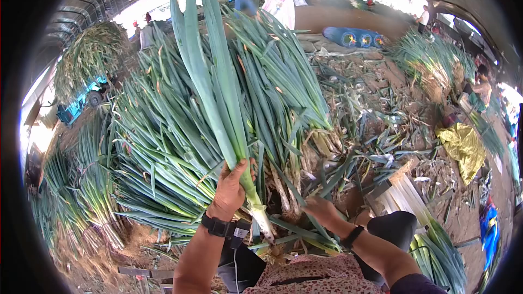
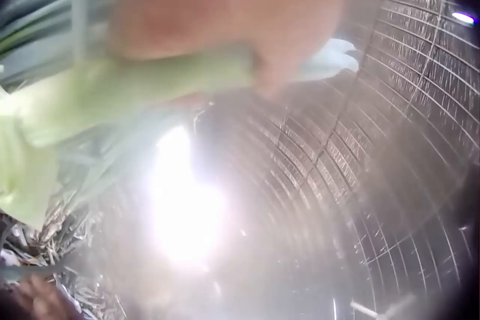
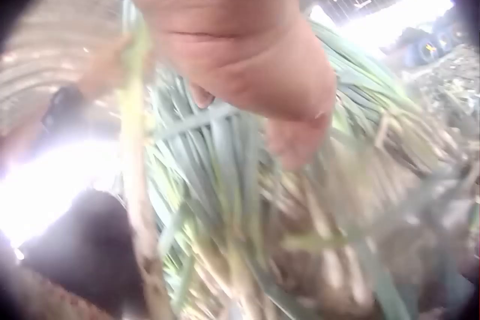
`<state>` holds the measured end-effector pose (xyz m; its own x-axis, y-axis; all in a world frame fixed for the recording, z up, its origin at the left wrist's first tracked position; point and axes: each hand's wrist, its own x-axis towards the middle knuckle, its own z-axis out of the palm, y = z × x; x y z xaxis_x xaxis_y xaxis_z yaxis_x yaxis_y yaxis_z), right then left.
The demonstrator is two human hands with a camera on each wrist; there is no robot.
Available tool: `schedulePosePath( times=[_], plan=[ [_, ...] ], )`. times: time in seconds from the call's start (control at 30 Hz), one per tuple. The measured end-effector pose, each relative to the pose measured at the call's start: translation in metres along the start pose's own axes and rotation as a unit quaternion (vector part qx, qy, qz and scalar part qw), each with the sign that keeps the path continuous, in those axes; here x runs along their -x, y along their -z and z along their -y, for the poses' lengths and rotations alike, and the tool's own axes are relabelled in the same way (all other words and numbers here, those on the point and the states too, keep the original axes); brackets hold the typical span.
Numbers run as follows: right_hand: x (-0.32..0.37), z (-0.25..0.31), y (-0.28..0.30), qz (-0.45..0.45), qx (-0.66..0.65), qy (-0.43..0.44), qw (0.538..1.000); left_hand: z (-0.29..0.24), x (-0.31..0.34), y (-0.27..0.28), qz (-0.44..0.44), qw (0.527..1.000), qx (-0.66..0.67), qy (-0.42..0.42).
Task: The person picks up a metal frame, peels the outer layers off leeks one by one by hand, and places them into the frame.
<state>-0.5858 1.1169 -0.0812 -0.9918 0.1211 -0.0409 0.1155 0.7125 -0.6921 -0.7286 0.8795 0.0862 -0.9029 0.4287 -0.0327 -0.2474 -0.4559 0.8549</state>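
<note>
My left hand (image 1: 227, 190) grips a large leek (image 1: 251, 193) around its stalk, its leaves pointing up and its roots hanging low. In the left wrist view the blurred left hand (image 2: 225, 16) curls over the pale green stalk (image 2: 176, 76). To the right of the stalk, my right hand (image 1: 325, 215) is curled around a long green leaf (image 1: 291, 188). The right wrist view shows this hand (image 3: 240, 50) with thumb and a fingertip bent down and a leaf strip (image 3: 196, 121) running in under the palm; its exact hold is partly hidden.
A big heap of leeks (image 1: 163, 114) lies ahead and left. Trimmed leeks (image 1: 414, 212) lie at right beside a knee (image 1: 395, 228). Leaf scraps (image 1: 376, 114), a yellow sack (image 1: 463, 149), a blue cart (image 1: 81, 100) and other people surround the work area.
</note>
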Motion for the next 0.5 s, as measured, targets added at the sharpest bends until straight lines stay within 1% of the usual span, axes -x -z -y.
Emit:
schedulePosePath(
  times=[0.03, 0.07, 0.1, 0.13, 0.17, 0.23, 0.3, 0.33, 0.43, 0.47, 0.5],
  plan=[
    [-0.009, 0.039, 0.008, -0.008, -0.069, 0.056, 0.996, 0.002, 0.0, -0.008, 0.014, 1.0, 0.008, 0.022],
    [-0.014, 0.083, 0.015, -0.052, -0.349, -0.007, 0.936, 0.003, -0.002, -0.015, 0.028, 0.999, 0.016, 0.041],
    [-0.019, 0.112, 0.021, -0.078, -0.373, 0.058, 0.923, 0.006, -0.004, -0.02, 0.035, 0.998, 0.025, 0.043],
    [-0.023, 0.135, 0.029, -0.101, -0.302, 0.078, 0.945, 0.009, -0.005, -0.024, 0.041, 0.998, 0.033, 0.045],
    [-0.027, 0.147, 0.035, -0.103, -0.231, 0.096, 0.963, 0.014, -0.006, -0.026, 0.044, 0.997, 0.042, 0.047],
    [-0.034, 0.148, 0.023, -0.161, -0.218, 0.133, 0.954, 0.016, -0.009, -0.028, 0.031, 0.998, 0.046, 0.029],
    [-0.035, 0.146, 0.019, -0.164, -0.181, 0.174, 0.954, 0.017, -0.009, -0.027, -0.001, 0.998, 0.053, 0.021],
    [-0.034, 0.146, 0.018, -0.167, -0.163, 0.193, 0.953, 0.019, -0.01, -0.025, -0.008, 0.999, 0.052, 0.004],
    [-0.031, 0.152, 0.016, -0.139, -0.167, 0.228, 0.949, 0.022, -0.015, -0.024, -0.025, 0.998, 0.054, 0.004],
    [-0.03, 0.149, 0.021, -0.117, -0.15, 0.255, 0.948, 0.019, -0.015, -0.025, -0.022, 0.999, 0.042, -0.006],
    [-0.03, 0.149, 0.02, -0.115, -0.224, 0.218, 0.943, 0.015, -0.013, -0.026, -0.02, 0.999, 0.03, -0.014]
  ],
)
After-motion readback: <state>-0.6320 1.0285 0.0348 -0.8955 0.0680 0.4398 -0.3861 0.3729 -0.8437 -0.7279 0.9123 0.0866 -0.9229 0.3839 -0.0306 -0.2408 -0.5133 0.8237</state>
